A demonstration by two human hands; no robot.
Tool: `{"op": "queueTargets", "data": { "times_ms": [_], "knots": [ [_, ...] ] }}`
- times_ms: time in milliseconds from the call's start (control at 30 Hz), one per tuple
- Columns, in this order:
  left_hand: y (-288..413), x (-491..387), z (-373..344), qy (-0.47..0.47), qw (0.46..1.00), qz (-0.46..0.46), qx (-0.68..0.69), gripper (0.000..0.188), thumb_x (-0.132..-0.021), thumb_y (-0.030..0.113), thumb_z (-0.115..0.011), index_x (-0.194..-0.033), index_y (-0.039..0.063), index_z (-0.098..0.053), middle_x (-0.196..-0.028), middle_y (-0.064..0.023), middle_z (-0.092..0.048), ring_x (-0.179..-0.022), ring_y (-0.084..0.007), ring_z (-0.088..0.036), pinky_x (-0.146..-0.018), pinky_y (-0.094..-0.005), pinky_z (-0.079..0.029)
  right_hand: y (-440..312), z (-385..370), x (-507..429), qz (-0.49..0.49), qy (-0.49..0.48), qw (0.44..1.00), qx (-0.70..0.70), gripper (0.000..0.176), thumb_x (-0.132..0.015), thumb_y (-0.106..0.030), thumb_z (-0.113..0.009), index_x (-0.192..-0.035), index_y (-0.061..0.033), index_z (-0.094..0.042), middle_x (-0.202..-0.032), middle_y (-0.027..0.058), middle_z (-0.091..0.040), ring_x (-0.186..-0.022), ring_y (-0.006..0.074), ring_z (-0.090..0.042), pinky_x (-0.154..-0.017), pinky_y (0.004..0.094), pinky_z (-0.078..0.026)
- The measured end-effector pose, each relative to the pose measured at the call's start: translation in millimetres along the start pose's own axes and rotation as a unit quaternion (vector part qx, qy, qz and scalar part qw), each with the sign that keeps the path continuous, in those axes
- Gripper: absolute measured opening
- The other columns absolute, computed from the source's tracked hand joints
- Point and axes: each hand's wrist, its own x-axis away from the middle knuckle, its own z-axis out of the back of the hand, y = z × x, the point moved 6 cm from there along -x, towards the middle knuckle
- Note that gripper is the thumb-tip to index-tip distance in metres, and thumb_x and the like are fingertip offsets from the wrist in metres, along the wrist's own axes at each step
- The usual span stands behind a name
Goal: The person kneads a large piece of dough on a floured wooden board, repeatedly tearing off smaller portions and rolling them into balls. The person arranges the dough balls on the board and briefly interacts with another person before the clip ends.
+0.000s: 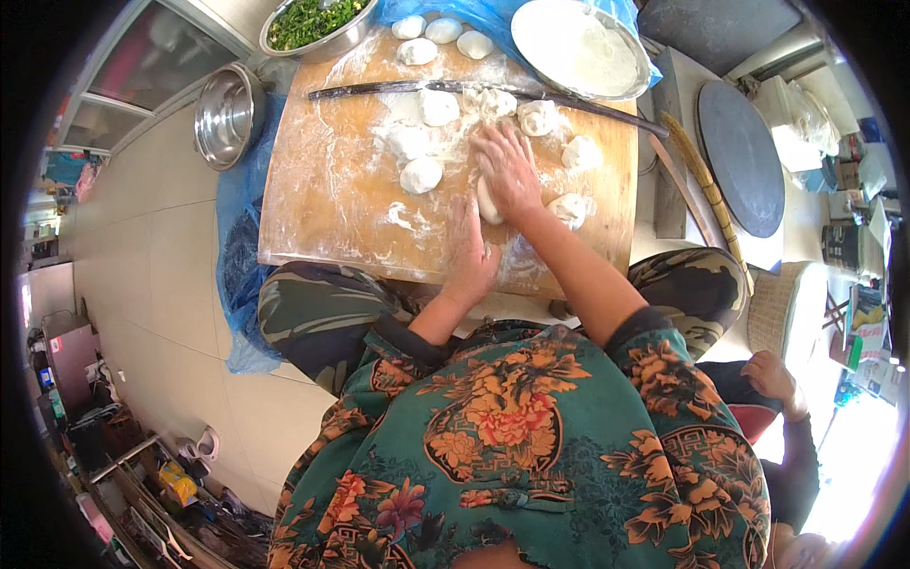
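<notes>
On a floured wooden board (334, 206), a smooth white dough piece (489, 203) lies partly under my right hand (510, 171). That palm covers its right side, and the fingers stretch past it towards the far edge; whether they grip it is hidden. My left hand (473, 249) stands on edge just left of the dough, thumb apart from the fingers, holding nothing. Around my hands lie a smooth dough ball (421, 175), a floury one (439, 107), rougher, twisted lumps (537, 117) and another lump (569, 210) by my right wrist.
A dark rolling stick (398, 87) crosses the board. Behind it sit several dough balls (475, 45), a bowl of chopped greens (320, 25) and a flour bowl (579, 50). A steel bowl (226, 117) is left, a round griddle (741, 158) right. Another person's hand (771, 377) shows lower right.
</notes>
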Motion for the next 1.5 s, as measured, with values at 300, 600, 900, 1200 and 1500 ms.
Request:
{"op": "queueTargets", "data": {
  "times_ms": [300,600,900,1200,1500],
  "knots": [
    [-2.3,0.4,-5.8,-0.034,0.999,0.015,-0.004,0.085,-0.08,0.004,-0.051,-0.155,-0.005,-0.012,-0.16,-0.0287,-0.016,-0.149,-0.0484,-0.01,-0.12,-0.0565,-0.005,4.2,-1.9,-3.2,0.019,-0.001,1.0,0.003,0.025,-0.099,-0.022,-0.051,-0.119,-0.0167,-0.065,-0.14,0.0081,-0.055,-0.141,0.0322,-0.038,-0.118,0.051,-0.025],
    [-3.7,-4.5,-1.4,-0.026,0.999,0.036,0.008,0.079,-0.086,0.009,-0.052,-0.154,-0.006,-0.015,-0.16,-0.0295,-0.016,-0.146,-0.0514,-0.014,-0.12,-0.0553,-0.009,1.6,-6.5,-6.7,-0.046,0.027,0.998,-0.038,0.02,-0.097,-0.022,-0.056,-0.108,-0.014,-0.07,-0.133,0.007,-0.061,-0.137,0.0327,-0.043,-0.115,0.0509,-0.028],
    [-10.8,-9.6,-3.7,0.003,0.997,0.029,0.065,0.078,-0.088,0.007,-0.053,-0.154,-0.006,-0.014,-0.158,-0.0312,-0.018,-0.148,-0.0477,-0.013,-0.121,-0.0522,-0.012,6.5,-0.4,-28.2,-0.024,0.063,0.997,-0.023,0.025,-0.1,-0.018,-0.047,-0.113,-0.0084,-0.067,-0.128,0.0097,-0.062,-0.133,0.0343,-0.044,-0.114,0.0466,-0.031],
    [-9.8,-22.9,8.4,0.038,0.987,-0.035,-0.149,0.07,-0.088,0.01,-0.06,-0.151,-0.001,-0.03,-0.155,-0.0253,-0.031,-0.148,-0.045,-0.017,-0.12,-0.0538,-0.014,-8.2,44.7,31.5,-0.051,-0.178,0.957,-0.222,0.044,-0.091,-0.016,-0.058,-0.134,-0.0073,-0.054,-0.133,0.0116,-0.058,-0.128,0.0334,-0.049,-0.11,0.0455,-0.037],
    [3.7,-22.3,59.9,0.194,0.98,-0.03,0.033,0.061,-0.08,-0.005,-0.055,-0.14,0.001,-0.044,-0.139,-0.0226,-0.048,-0.128,-0.0413,-0.046,-0.11,-0.0492,-0.034,-44.2,69.2,19.8,0.169,-0.012,0.985,-0.044,0.049,-0.079,-0.005,-0.067,-0.127,-0.014,-0.062,-0.125,0.0077,-0.061,-0.119,0.0293,-0.057,-0.101,0.0409,-0.047]
  ]
}}
